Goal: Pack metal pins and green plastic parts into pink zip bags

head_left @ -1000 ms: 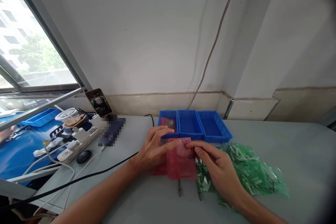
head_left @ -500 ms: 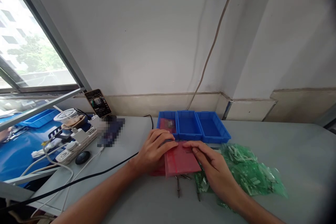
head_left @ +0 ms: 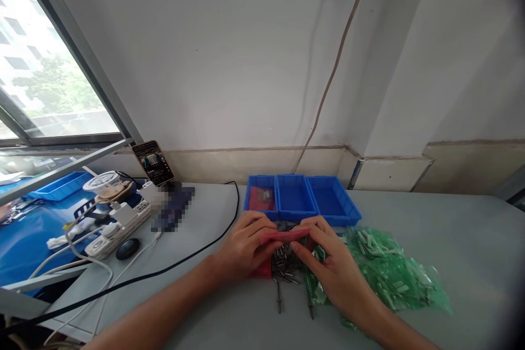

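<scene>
Between my two hands a red plastic bag [head_left: 286,235] is seen edge-on, raised over the table. My left hand [head_left: 249,243] is closed on its left side, thumb below and fingers on top. At the other side, my right hand [head_left: 324,249] pinches the bag's right end. Under the bag lies a pile of small metal fasteners [head_left: 285,263], which look like rivets. More red plastic [head_left: 263,269] shows on the table beneath my left hand. Another red bag [head_left: 261,198] with something inside lies in the left blue bin.
Three joined blue bins [head_left: 296,196] stand behind my hands. Green plastic bags of small parts [head_left: 396,270] lie to the right. On the left are a black cable [head_left: 164,267], a power strip [head_left: 118,229], a black mouse [head_left: 127,249] and a propped phone [head_left: 153,162].
The red bag has gone from showing its flat face to edge-on, uncovering the metal pieces beneath. My left hand has shifted slightly down and now grips the bag's edge.
</scene>
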The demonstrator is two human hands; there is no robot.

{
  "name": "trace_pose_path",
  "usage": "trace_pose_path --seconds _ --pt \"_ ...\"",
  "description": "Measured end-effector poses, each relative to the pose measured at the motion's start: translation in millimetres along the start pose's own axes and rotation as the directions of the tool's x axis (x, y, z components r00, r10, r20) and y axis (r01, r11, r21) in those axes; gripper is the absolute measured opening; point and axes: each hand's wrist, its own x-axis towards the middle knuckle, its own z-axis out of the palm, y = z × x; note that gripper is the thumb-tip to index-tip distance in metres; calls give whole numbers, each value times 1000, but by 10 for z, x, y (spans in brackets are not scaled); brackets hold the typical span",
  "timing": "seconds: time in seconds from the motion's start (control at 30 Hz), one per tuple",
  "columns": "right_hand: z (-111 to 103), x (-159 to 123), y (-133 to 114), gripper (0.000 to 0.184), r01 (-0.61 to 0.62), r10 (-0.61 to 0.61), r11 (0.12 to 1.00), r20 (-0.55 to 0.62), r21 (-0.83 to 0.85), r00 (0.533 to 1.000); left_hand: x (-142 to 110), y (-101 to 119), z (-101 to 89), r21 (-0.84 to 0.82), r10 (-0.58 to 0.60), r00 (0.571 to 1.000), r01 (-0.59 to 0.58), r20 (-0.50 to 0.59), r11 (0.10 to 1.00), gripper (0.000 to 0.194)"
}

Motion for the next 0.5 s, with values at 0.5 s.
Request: trace_pose_path --seconds 0.5 --pt "-24 7 36 20 15 -13 998 33 -61 999 62 129 -27 -248 -259 956 287 141 925 21"
